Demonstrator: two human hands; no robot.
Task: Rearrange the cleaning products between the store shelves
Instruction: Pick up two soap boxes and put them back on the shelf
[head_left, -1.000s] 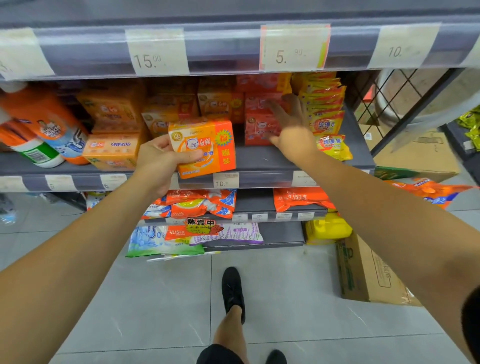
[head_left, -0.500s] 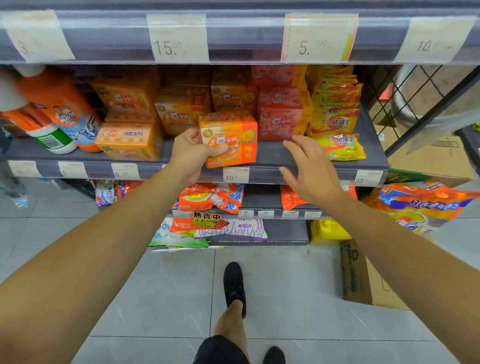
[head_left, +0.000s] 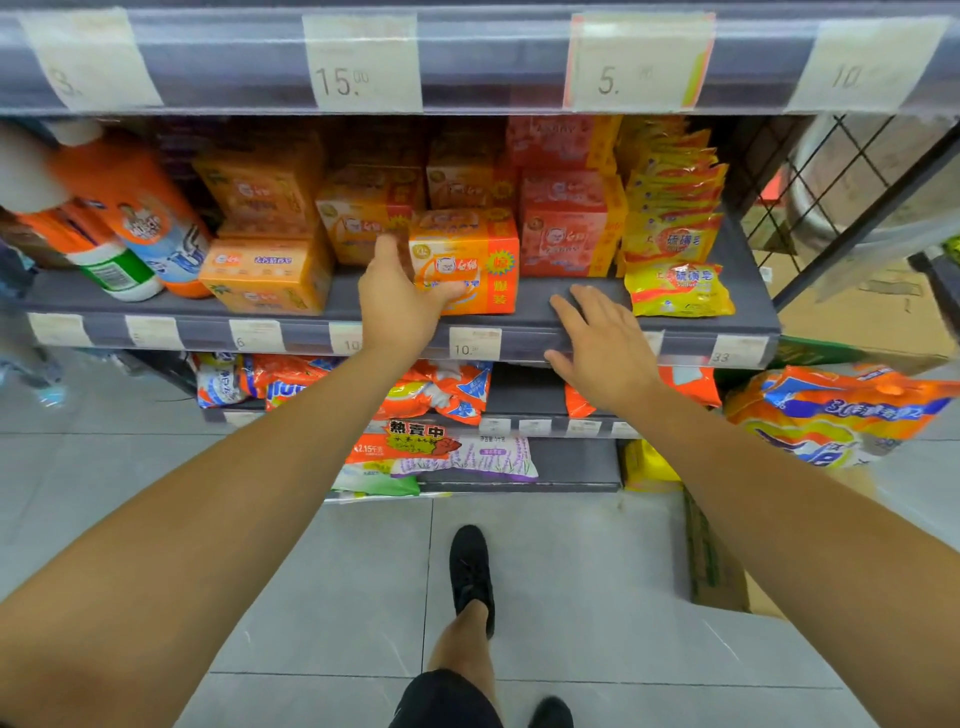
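Note:
An orange soap box (head_left: 470, 260) stands on the grey middle shelf (head_left: 561, 306), near its front edge. My left hand (head_left: 400, 296) grips the box's left end, thumb across its front. My right hand (head_left: 602, 338) hovers open over the shelf's front lip, to the right of the box, holding nothing. Behind the box stand more orange soap boxes (head_left: 363, 218) and red soap boxes (head_left: 566, 228). Yellow soap packets (head_left: 675, 208) are stacked at the right, one lying flat in front.
Orange cleaner bottles (head_left: 135, 218) lie at the shelf's left. Detergent bags (head_left: 441, 389) fill the lower shelves, another big bag (head_left: 831, 415) sits at the right. A cardboard box (head_left: 711, 561) stands on the tiled floor. The upper shelf edge (head_left: 467, 62) with price tags overhangs.
My left hand carried the orange soap box forward and right and set it on the middle shelf. My right hand drew back from the red boxes to the shelf's front edge.

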